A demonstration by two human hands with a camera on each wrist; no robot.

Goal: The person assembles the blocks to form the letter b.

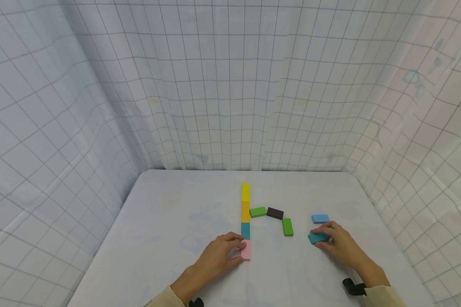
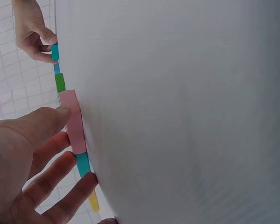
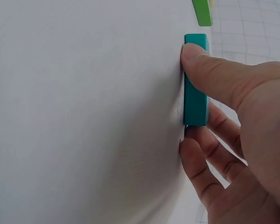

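Note:
My left hand [image 1: 219,254] lies beside a pink block [image 1: 246,250], the near end of a straight column of blocks. Its thumb and loosely bent fingers touch the pink block's left side, and other fingertips reach the teal block [image 2: 83,164] beyond. Above these in the column come an orange block [image 1: 245,212] and a yellow block [image 1: 245,192]. Over on the right, my right hand [image 1: 339,245] pinches another teal block [image 3: 196,105], thumb on the near side and fingers behind, partly hidden. That block is at or just above the table; I cannot tell which.
A green block [image 1: 258,212], a black block [image 1: 275,213] and a second green block [image 1: 287,227] curve rightward from the column. Beyond my right hand lies a light blue block [image 1: 320,218]. Gridded white curtains [image 1: 223,85] enclose the white table [image 1: 157,221] at the back and sides.

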